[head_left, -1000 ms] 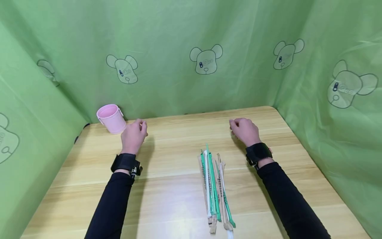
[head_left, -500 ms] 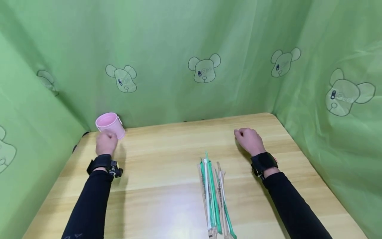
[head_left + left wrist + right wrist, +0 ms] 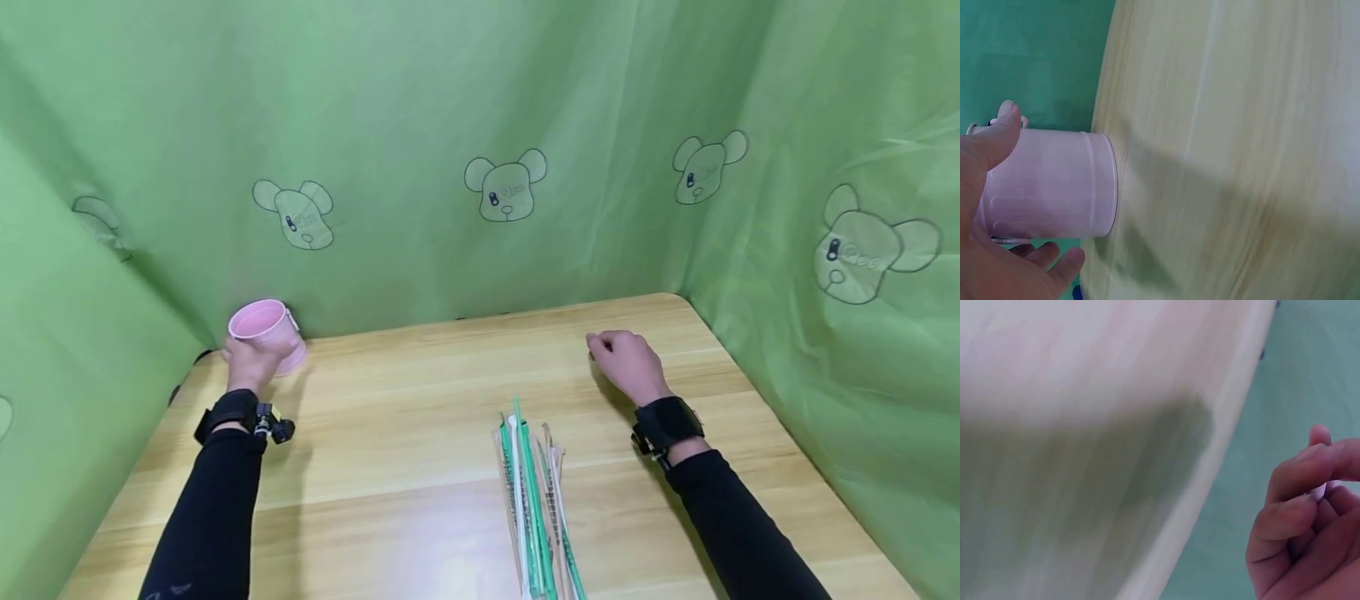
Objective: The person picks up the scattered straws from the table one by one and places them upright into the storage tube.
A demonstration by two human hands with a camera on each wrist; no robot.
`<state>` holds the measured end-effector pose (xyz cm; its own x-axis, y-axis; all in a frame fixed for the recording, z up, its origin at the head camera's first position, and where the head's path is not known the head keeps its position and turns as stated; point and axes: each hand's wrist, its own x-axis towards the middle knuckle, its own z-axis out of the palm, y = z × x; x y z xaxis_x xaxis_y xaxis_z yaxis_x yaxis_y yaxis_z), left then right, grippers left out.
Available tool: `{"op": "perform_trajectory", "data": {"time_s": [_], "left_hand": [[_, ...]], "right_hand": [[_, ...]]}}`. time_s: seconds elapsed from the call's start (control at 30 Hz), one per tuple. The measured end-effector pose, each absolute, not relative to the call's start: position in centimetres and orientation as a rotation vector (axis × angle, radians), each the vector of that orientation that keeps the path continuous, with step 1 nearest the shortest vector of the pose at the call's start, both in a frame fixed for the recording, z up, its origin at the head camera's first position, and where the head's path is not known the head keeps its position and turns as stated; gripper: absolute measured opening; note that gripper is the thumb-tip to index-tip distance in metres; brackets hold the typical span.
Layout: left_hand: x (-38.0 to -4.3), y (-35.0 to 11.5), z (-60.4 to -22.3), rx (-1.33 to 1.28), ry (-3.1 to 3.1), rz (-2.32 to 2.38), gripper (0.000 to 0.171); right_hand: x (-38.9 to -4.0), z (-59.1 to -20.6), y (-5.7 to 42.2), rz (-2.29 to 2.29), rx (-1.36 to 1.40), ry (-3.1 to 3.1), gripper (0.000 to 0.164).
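Straws (image 3: 536, 508) nearest at half past five, right hand (image 3: 628, 360) curled and seemingly empty near four, left hand (image 3: 252, 364) wide around the pink bucket (image 3: 1054, 181) toward nine (contact unclear): likely grasping, calling next for a snug two-sided grip.

We are finding bare desk (image 3: 390, 417) between our left hand (image 3: 253, 364) and right hand (image 3: 628, 364); straws (image 3: 533, 512) are lying nearer us, left of the right; beyond the left, a pink bucket (image 3: 1047, 181) and green curtain (image 3: 390, 250) are blocking us.
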<state>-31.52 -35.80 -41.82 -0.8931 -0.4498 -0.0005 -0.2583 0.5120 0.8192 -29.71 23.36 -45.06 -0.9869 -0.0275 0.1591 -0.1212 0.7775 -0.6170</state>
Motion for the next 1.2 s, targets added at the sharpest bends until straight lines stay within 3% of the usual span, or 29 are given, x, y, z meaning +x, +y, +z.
{"op": "perform_trajectory", "data": {"time_s": [0.17, 0.4, 0.6, 0.93, 1.2], "left_hand": [[-32.4, -35.5, -42.2, 0.633, -2.457, -1.385, 0.12], [-32.7, -35.7, -42.3, 0.662, -2.293, -1.411, 0.1], [-32.4, -35.7, -42.4, 0.622, -2.307, -1.41, 0.097], [-30.9, -31.5, -41.5, 0.233, -2.403, -1.389, 0.091], [-29.6, -23.7, -40.4, -0.074, -2.476, -1.508, 0.089]], "right_hand": [[-29.4, -44.6, 23.3, 1.039, 0.108, -2.826, 0.05], [-29.4, -44.6, 23.4, 1.066, 0.092, -2.823, 0.051], [-29.5, -44.8, 23.6, 1.078, 0.093, -2.811, 0.051], [-29.2, -44.7, 23.2, 1.042, 0.105, -2.825, 0.05], [-28.6, -44.3, 21.8, 1.059, 0.143, -2.823, 0.048]]}}
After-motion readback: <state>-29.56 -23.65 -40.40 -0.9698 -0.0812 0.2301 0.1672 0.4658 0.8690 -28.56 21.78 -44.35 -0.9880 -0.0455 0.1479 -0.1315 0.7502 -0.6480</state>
